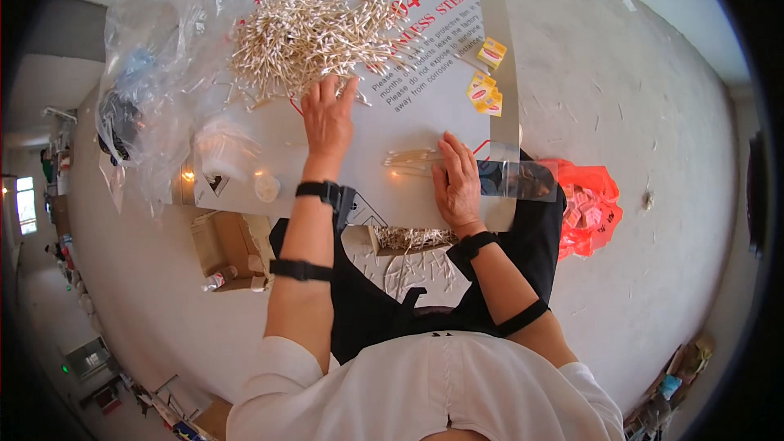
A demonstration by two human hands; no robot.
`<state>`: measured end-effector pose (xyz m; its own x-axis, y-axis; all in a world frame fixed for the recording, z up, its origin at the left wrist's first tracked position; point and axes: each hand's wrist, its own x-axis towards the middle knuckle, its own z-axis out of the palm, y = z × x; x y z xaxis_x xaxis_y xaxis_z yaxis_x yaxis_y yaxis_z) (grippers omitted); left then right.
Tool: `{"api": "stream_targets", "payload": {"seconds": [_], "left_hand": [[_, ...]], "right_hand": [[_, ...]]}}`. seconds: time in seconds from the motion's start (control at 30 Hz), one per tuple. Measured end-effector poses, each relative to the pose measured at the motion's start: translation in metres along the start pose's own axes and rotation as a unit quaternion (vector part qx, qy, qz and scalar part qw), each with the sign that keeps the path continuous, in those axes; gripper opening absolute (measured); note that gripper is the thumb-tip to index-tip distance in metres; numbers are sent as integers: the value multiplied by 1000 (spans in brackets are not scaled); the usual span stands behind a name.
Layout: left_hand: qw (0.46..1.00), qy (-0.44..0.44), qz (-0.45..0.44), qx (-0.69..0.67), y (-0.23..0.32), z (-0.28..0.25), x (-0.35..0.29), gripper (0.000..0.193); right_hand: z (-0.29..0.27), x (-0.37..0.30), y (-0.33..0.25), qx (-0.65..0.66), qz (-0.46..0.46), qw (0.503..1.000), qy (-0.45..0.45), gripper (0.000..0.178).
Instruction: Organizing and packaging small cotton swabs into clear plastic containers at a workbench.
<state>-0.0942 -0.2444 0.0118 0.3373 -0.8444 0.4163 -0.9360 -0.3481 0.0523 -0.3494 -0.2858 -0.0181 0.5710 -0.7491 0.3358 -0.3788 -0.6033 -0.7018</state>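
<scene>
A big loose pile of cotton swabs [306, 37] with pale sticks and white tips covers the far left of the metal-sheet tabletop [384, 126]. My left hand [329, 122] reaches to the near edge of that pile, its fingers apart and their tips at the swabs. Lower right, my right hand [459, 188] lies with fingers stretched out beside a small row of cotton swabs [411, 158]. Just right of it, a clear plastic sleeve [523, 180] extends over the table's right edge; whether my palm touches it is hidden.
Small yellow cards [485, 93] lie near the right edge. Crumpled clear plastic [163, 73] and a small round tub [267, 188] are at left. Below the table are an open cardboard box [229, 249], a box of swabs [412, 239] and a red bag [592, 208] holding pinkish packs.
</scene>
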Motion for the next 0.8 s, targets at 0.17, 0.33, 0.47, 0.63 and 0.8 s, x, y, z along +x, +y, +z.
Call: {"api": "stream_targets", "payload": {"seconds": [0.17,0.33,0.47,0.63,0.8], "left_hand": [[998,-30,55,0,-16,14,29,13],[993,42,100,-39,13,29,28,5],[991,21,68,-117,49,29,16,6],[985,-11,58,-159,66,21,-3,40],[990,46,-49,-126,66,-11,-41,42]], "right_hand": [[-2,1,-1,-2,3,1000,-8,46],[-4,1,-1,15,12,1000,-11,46],[-4,0,0,10,13,1000,-10,46],[-2,4,-5,0,5,1000,-5,45],[-2,2,0,-1,7,1000,-3,44]]}}
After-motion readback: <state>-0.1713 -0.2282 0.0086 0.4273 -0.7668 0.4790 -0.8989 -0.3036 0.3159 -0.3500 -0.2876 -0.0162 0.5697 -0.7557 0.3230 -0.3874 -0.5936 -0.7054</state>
